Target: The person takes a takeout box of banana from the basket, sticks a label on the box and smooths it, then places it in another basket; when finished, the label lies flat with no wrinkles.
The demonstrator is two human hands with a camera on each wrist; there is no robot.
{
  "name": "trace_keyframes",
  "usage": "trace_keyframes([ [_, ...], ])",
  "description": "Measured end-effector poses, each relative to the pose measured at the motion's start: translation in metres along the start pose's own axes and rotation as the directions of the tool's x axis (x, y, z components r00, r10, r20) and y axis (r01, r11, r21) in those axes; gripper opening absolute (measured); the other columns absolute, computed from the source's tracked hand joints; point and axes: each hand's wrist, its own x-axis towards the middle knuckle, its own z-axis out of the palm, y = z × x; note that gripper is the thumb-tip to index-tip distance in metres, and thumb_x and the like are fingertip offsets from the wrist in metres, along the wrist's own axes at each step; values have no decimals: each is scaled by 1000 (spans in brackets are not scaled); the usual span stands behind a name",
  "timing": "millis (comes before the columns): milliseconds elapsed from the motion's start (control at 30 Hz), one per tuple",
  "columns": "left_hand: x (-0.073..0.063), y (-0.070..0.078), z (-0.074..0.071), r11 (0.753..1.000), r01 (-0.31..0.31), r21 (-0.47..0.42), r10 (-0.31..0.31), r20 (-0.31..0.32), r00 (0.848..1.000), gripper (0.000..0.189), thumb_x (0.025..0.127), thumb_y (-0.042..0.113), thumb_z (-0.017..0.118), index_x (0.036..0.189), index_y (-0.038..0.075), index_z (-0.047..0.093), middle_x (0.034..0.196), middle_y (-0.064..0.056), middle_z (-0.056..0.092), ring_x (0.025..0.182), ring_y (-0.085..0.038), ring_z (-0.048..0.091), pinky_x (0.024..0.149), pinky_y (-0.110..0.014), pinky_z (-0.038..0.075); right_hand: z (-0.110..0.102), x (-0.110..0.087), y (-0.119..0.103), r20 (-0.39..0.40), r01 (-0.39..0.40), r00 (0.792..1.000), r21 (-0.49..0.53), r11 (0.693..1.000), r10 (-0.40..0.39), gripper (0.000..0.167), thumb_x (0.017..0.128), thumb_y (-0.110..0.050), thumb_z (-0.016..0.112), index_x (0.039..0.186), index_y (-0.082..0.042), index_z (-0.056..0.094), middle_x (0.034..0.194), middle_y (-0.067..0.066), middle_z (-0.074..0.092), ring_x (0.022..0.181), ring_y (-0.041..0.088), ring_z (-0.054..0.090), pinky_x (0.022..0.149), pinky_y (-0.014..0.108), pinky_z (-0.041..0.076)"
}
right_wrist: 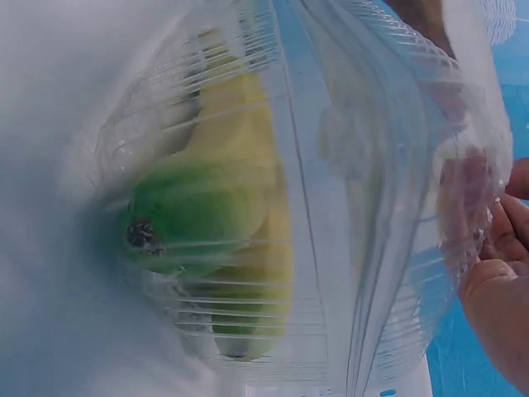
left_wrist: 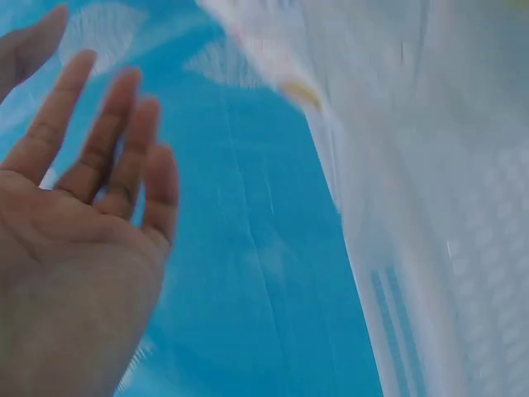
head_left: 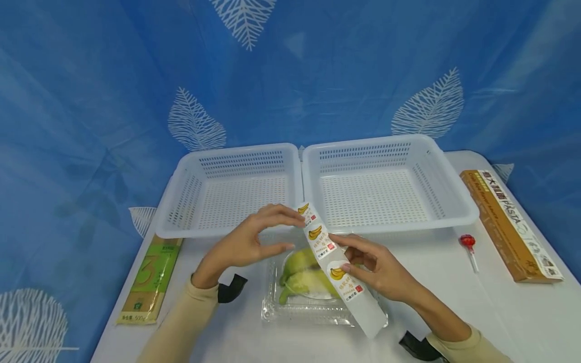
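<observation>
My right hand (head_left: 381, 269) pinches a long white strip of banana labels (head_left: 323, 247) between thumb and fingers. The strip slants over a clear plastic clamshell box (head_left: 313, 315), which holds yellow-green fruit, at least one looking like a banana (head_left: 304, 282). From the right wrist view, a rounded green end (right_wrist: 198, 215) shows beside yellow fruit through the ribbed plastic. My left hand (head_left: 251, 239) is by the strip's upper end, fingers extended and thumb apart; in the left wrist view its palm (left_wrist: 83, 265) holds nothing. Whether its fingertips touch the strip I cannot tell.
Two white perforated baskets, left (head_left: 181, 229) and right (head_left: 390, 222), stand side by side behind the box. A green noodle packet (head_left: 150, 282) lies at the left. On the right are a red lollipop (head_left: 467, 242) and a brown pasta box (head_left: 510, 227).
</observation>
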Motion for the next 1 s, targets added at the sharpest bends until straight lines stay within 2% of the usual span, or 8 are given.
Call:
trace_keyframes([
  [100, -3, 10, 17, 995, -71, -68, 74, 42, 996, 31, 92, 8, 68, 123, 8, 66, 122, -4, 64, 117, -16, 57, 101, -35, 48, 0, 2, 0, -43, -21, 999, 5, 1000, 21, 49, 92, 7, 60, 139, -1, 52, 120, 7, 60, 92, 8, 59, 79, 24, 55],
  [167, -4, 16, 27, 993, -90, -81, 95, 62, 994, 29, 93, 10, 67, 121, 8, 67, 120, -4, 65, 114, -15, 59, 99, -31, 49, 1, 3, 1, -83, -47, 995, 8, 999, 48, 42, 93, 5, 60, 134, -1, 56, 123, 7, 61, 97, 7, 61, 83, 24, 56],
  [267, -5, 18, 39, 994, -102, -41, 105, 68, 992, 28, 92, 13, 68, 120, 9, 69, 123, -4, 63, 116, -15, 58, 100, -30, 48, 1, 3, 2, -129, -70, 989, 11, 997, 71, 34, 94, 2, 60, 128, -1, 60, 126, 6, 62, 101, 8, 64, 84, 24, 56],
  [333, -5, 17, 44, 995, -95, 2, 95, 60, 994, 30, 92, 13, 69, 122, 10, 68, 127, -4, 61, 120, -16, 56, 102, -32, 47, 1, 3, 2, -139, -56, 989, 21, 998, 58, 34, 94, 4, 60, 128, 2, 60, 127, 5, 62, 102, 9, 65, 84, 24, 56],
  [567, -4, 11, 52, 998, -43, 39, 42, 25, 999, 36, 92, 17, 70, 128, 12, 64, 138, -5, 53, 130, -18, 50, 106, -39, 45, 4, 4, 0, -100, -20, 995, 80, 997, 28, 53, 90, 8, 63, 140, 2, 49, 134, 3, 51, 86, 8, 48, 63, 22, 53],
  [767, -2, 6, 55, 997, -61, 36, 61, 3, 998, 37, 92, 15, 69, 128, 10, 63, 139, -8, 51, 130, -21, 50, 105, -40, 46, 6, 5, 1, -110, -31, 993, 52, 998, 36, 55, 90, 7, 63, 142, -2, 48, 134, 6, 50, 85, 10, 48, 65, 23, 53],
  [1000, -1, 4, 60, 996, -70, -47, 70, 8, 997, 37, 93, 14, 68, 129, 8, 63, 131, -6, 53, 122, -18, 52, 99, -31, 48, 6, 5, 1, -117, -36, 992, 48, 998, 41, 62, 88, 9, 65, 145, -5, 45, 139, 7, 47, 79, 11, 51, 68, 24, 54],
])
